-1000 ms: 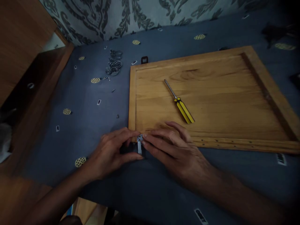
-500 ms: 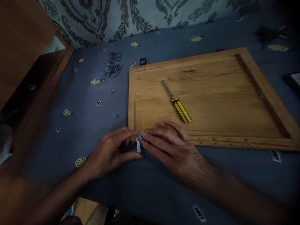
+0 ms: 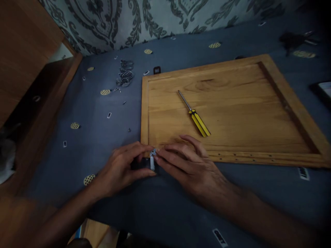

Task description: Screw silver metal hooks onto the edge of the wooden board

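A small silver metal hinge (image 3: 152, 162) sits at the near left corner of a framed wooden door panel (image 3: 227, 117). My left hand (image 3: 121, 163) grips it between thumb and fingers, the thumb at its lower end and the index finger at its top. From the other side, the fingertips of my right hand (image 3: 191, 162) press against the hinge, with the hand lying over the panel's near edge. On the panel rests a screwdriver (image 3: 197, 120) with a yellow and black handle. My fingers partly cover the corner beneath them.
Left of the panel, a group of metal fittings (image 3: 125, 74) lies on the blue patterned cloth (image 3: 98, 155), with a loose screw (image 3: 129, 130) nearer me. A dark object (image 3: 297, 41) is at the far right. Wooden furniture (image 3: 38, 86) borders the left side.
Both hands stay at the hinge with almost the same grip. The whole view has shifted very slightly; the screwdriver and panel lie as before.
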`<state>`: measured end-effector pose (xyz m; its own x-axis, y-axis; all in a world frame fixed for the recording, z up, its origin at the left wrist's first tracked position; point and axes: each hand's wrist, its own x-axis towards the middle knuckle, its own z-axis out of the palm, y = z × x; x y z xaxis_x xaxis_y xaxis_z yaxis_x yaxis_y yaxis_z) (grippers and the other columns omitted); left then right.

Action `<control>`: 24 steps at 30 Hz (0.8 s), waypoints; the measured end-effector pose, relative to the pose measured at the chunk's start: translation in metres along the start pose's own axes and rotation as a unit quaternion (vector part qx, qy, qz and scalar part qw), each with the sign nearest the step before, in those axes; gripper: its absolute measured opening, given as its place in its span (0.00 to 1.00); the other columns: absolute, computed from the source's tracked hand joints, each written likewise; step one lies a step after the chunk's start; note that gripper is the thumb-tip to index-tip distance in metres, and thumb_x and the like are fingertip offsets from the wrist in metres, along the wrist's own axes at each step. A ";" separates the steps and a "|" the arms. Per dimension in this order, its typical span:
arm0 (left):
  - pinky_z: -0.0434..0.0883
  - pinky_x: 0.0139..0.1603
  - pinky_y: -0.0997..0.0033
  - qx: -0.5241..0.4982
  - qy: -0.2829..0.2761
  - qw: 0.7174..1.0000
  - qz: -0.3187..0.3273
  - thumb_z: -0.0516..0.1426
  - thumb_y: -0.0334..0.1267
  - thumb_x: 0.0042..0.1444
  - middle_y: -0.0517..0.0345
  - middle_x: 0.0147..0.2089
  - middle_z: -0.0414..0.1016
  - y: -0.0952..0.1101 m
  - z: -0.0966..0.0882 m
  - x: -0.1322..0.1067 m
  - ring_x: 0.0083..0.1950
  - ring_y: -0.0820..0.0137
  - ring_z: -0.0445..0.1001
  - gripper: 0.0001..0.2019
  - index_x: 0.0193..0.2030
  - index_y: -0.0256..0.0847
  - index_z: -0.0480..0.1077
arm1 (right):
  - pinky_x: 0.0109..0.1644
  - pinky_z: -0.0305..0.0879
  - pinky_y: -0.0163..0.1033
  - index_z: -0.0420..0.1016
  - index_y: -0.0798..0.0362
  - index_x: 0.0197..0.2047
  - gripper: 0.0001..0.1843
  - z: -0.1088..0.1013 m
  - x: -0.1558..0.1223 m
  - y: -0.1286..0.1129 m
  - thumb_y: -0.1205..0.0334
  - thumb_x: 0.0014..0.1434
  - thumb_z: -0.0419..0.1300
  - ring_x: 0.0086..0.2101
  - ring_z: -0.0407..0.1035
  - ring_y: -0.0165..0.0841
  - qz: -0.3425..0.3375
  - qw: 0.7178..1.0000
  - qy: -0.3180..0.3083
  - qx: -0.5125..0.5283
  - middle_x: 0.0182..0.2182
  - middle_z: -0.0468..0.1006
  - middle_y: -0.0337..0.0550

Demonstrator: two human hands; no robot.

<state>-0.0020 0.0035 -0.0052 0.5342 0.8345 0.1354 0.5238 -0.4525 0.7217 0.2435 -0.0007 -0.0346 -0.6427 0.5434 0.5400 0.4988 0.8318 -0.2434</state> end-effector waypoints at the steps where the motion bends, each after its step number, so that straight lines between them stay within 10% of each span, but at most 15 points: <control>1: 0.70 0.38 0.75 0.002 -0.001 1.000 -0.002 0.65 0.50 0.63 0.62 0.35 0.71 0.000 0.000 0.000 0.35 0.74 0.71 0.23 0.61 0.42 0.72 | 0.69 0.60 0.57 0.78 0.55 0.56 0.18 0.000 0.000 0.000 0.67 0.76 0.48 0.55 0.70 0.37 -0.002 1.000 -0.003 -0.002 0.50 0.84 0.44; 24: 0.70 0.39 0.74 0.004 -0.008 1.000 -0.004 0.65 0.47 0.63 0.62 0.36 0.71 0.001 0.002 0.000 0.36 0.73 0.72 0.22 0.61 0.42 0.72 | 0.65 0.65 0.59 0.80 0.57 0.53 0.19 -0.004 0.004 -0.002 0.72 0.73 0.48 0.51 0.72 0.40 -0.008 1.000 -0.008 -0.011 0.49 0.84 0.47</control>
<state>-0.0006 0.0024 -0.0058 0.5402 0.8332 0.1183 0.5342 -0.4481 0.7168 0.2420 -0.0011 -0.0290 -0.6593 0.5327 0.5306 0.5011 0.8374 -0.2182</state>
